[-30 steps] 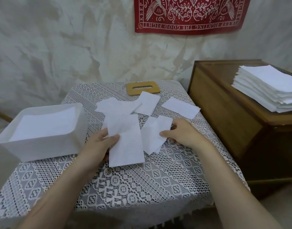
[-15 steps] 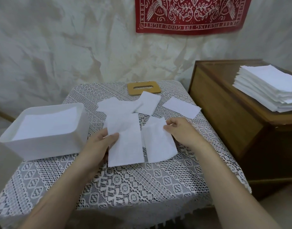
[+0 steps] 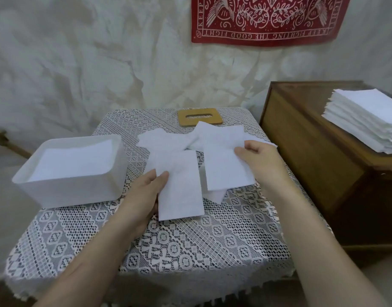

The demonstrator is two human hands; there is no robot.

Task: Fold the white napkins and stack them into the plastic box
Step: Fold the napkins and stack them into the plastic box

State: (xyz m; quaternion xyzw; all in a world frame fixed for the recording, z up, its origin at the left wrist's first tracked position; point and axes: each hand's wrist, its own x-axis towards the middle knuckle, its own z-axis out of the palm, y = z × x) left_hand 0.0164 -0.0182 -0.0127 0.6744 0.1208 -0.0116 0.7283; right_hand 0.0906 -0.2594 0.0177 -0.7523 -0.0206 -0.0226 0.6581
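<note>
Left hand [image 3: 144, 191] pinches the long folded napkin [image 3: 179, 187], thumb on top, fingers beneath. Right hand [image 3: 260, 160] pinches a wider napkin [image 3: 223, 160] at its 3 o'clock edge; half a second ago this napkin lay flat on the bench [image 3: 168, 247], now it is lifted. Box [image 3: 75, 191] at 9 o'clock holds stacked napkins
</note>
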